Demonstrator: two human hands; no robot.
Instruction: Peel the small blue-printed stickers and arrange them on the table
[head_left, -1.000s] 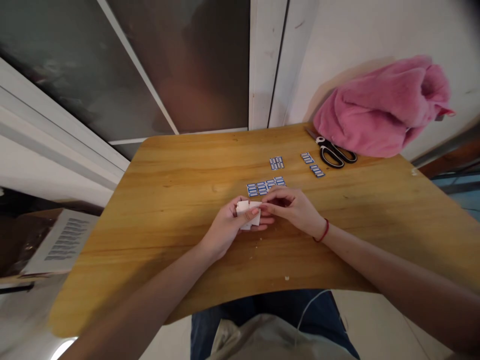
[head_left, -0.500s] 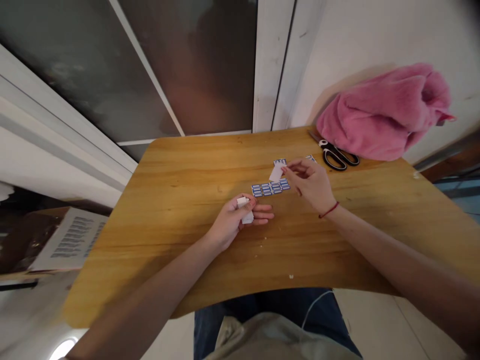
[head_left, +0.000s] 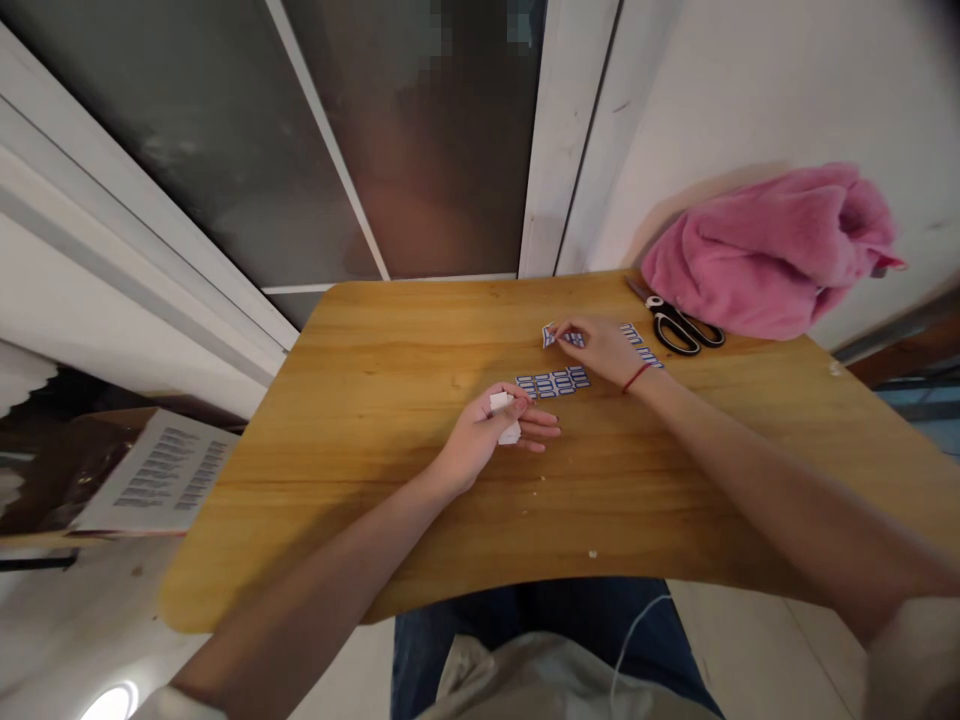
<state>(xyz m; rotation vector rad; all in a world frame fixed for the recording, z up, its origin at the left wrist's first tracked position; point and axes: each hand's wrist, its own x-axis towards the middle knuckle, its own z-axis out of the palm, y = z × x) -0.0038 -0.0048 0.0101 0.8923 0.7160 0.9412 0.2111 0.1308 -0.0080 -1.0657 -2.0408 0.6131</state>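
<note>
My left hand [head_left: 499, 430] is palm up over the middle of the table, its thumb pressing a small stack of white paper slips [head_left: 505, 418] against the fingers. Farther back, my right hand [head_left: 596, 345] pinches a small blue-and-white printed card [head_left: 548, 335] between thumb and fingertips, low over the tabletop. Similar cards are partly covered by that hand. A row of blue-and-white cards [head_left: 555, 382] lies flat between my hands, and more cards [head_left: 641, 345] lie to the right, beyond my right wrist.
Black-handled scissors [head_left: 679, 325] lie at the back right of the wooden table [head_left: 360, 400], beside a bundled pink plush cloth [head_left: 765, 250]. Tiny white scraps [head_left: 592, 554] are near the front edge. Left of the table stands a cardboard box [head_left: 150, 470] with printed flaps.
My right hand has moved back and left, lowering the card to the tabletop and turning its printed side into view. Cards at the right are more exposed. The whole view has shifted slightly.
</note>
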